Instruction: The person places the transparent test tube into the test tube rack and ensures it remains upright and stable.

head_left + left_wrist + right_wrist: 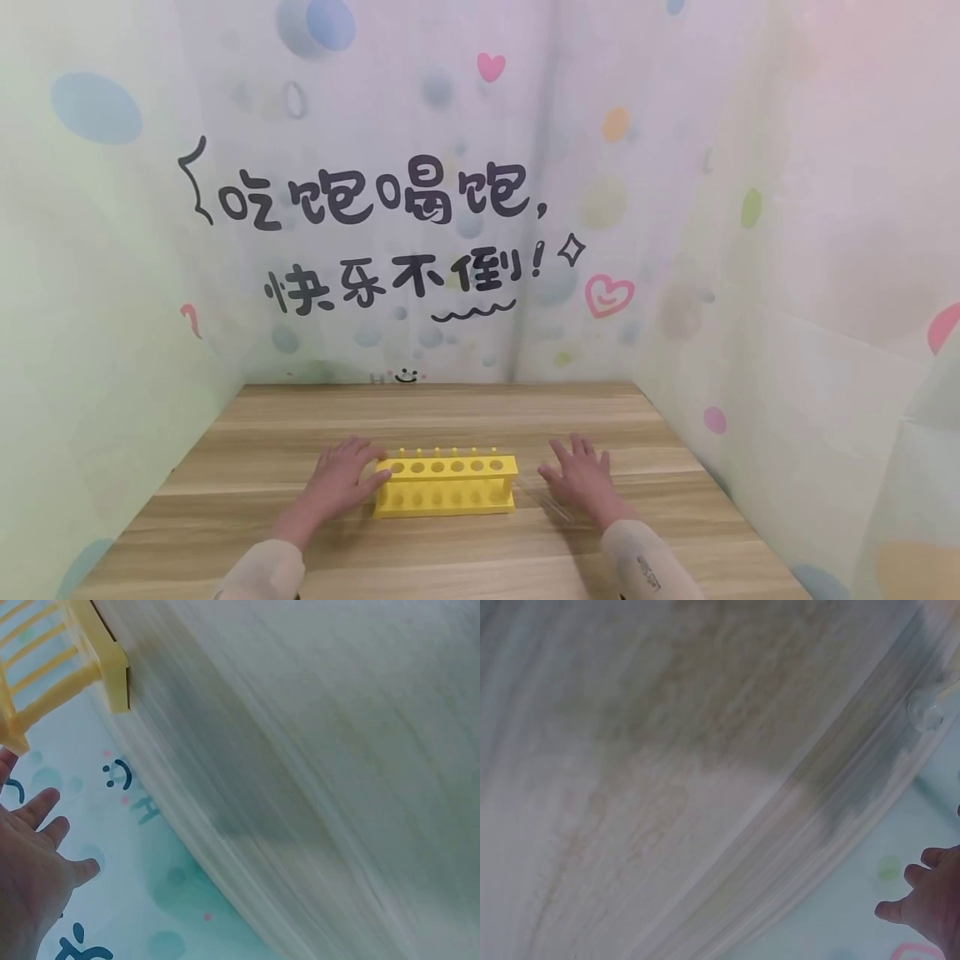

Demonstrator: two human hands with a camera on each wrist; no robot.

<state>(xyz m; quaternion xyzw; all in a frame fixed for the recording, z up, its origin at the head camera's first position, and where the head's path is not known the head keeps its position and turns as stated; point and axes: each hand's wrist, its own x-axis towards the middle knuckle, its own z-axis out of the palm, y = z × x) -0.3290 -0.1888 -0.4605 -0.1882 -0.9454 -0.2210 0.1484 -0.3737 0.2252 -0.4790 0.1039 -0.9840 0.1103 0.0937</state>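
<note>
A yellow test tube rack (444, 508) with a row of round holes and short pegs stands upright on the wooden table. My left hand (341, 477) is at its left end, fingers spread. The thumb appears to touch the rack's upper corner; in the left wrist view a fingertip meets the rack (116, 675) edge beside the hand (30, 870). To the right of the rack, my right hand (585, 481) has its fingers spread and grips nothing. Clear glass tubing, likely a test tube (553, 502), lies slanted between rack and right hand. Its round end (925, 711) shows in the right wrist view.
The wood-grain table (442, 408) runs back to a printed cloth wall (420, 108) with black writing and coloured dots. Side curtains (810, 250) rise along the table's left and right edges.
</note>
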